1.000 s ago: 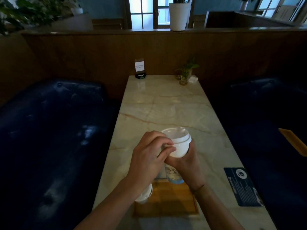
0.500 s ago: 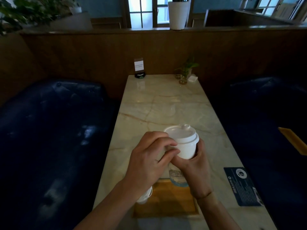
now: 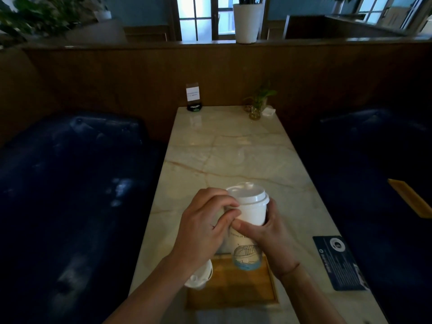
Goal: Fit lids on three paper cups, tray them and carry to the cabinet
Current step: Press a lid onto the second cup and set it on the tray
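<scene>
I hold a white paper cup (image 3: 253,213) with a blue drawing near its base above the wooden tray (image 3: 236,288). A white lid (image 3: 247,192) sits on its top. My right hand (image 3: 271,237) wraps the cup's body from the right. My left hand (image 3: 205,228) pinches at the lid's rim on the left side. A second lidded cup (image 3: 198,277) stands at the tray's left edge, mostly hidden under my left forearm. A third cup is not in sight.
The marble table (image 3: 224,155) runs away from me between two dark blue benches (image 3: 70,183). A dark blue card (image 3: 339,260) lies at the right edge. A sign holder (image 3: 193,97) and a small plant (image 3: 257,106) stand at the far end.
The cup has risen slightly and turned more upright. My left fingers stay at the lid's rim, and my right hand has shifted lower on the cup.
</scene>
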A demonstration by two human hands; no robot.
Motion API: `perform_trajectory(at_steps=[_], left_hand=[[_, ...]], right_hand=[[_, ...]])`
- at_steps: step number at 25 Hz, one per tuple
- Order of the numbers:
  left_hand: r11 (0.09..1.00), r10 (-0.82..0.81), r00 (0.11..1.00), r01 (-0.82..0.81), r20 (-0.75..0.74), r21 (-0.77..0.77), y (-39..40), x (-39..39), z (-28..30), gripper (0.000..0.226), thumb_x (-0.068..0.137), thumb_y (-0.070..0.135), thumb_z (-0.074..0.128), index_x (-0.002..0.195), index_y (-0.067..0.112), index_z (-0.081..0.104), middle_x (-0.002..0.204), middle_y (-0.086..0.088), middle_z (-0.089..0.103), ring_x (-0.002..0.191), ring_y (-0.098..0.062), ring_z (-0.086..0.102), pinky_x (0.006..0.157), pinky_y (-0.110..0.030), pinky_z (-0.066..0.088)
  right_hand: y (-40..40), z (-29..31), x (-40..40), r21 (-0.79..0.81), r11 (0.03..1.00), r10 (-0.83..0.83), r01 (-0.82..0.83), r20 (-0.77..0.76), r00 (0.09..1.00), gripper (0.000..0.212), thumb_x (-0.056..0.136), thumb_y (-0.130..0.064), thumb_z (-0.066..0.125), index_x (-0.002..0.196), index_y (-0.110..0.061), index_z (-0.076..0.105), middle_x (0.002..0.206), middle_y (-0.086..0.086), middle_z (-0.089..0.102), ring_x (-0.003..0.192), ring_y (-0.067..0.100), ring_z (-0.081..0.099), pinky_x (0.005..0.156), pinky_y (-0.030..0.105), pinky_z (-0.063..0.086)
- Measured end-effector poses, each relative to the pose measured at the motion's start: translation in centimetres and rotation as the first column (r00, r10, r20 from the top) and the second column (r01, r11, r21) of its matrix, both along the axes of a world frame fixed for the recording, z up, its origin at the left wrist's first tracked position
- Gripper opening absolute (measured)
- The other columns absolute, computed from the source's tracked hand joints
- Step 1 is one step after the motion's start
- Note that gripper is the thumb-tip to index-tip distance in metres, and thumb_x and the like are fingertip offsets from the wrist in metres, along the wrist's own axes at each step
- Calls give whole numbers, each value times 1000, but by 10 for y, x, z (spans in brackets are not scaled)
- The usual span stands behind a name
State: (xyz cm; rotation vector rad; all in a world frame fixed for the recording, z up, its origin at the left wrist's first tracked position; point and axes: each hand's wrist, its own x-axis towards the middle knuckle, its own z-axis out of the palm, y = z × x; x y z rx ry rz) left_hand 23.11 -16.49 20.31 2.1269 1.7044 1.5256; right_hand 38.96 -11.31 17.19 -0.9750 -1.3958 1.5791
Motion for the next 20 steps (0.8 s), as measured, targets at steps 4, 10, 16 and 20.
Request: perform_trajectory(at_steps=[4, 10, 16, 20], left_hand=[[999, 35, 998, -35, -46, 15, 8, 3, -5, 15, 88, 28, 65, 94, 15, 68, 100, 5, 60, 94, -9, 60, 83, -22, 51], [997, 61, 995, -57, -79, 54, 14, 12, -3, 17, 87, 27, 65, 93, 12, 71, 100, 4, 61, 94, -12, 59, 78, -30, 54], [990, 13, 997, -3, -70, 139, 10, 11, 12, 18, 88, 29, 68, 94, 12, 70, 101, 6, 58, 93, -12, 61, 82, -22, 52], [979, -18, 999, 23, -30, 201, 6, 11, 15, 16, 87, 25, 72, 93, 10, 72, 97, -1, 65, 92, -13, 63, 84, -21, 52]], right_hand=[[9, -12, -11, 137, 989, -79, 59, 148, 986, 83, 57, -16, 96, 111, -37, 37, 100, -8, 64, 87, -12, 69, 64, 8, 54], [9, -18, -24, 260, 936, -286, 237, 170, 943, 78, 47, -49, 85, 108, -56, 37, 106, -40, 63, 92, -8, 68, 67, 20, 57], [-3, 4, -13, 286, 921, -311, 265, 129, 942, 80, 53, -49, 84, 123, -36, 48, 108, -24, 68, 90, 2, 70, 67, 25, 59], [-12, 27, -2, 220, 953, -232, 207, 95, 968, 85, 49, -47, 85, 124, -24, 54, 108, -1, 72, 94, 17, 73, 76, 43, 62]])
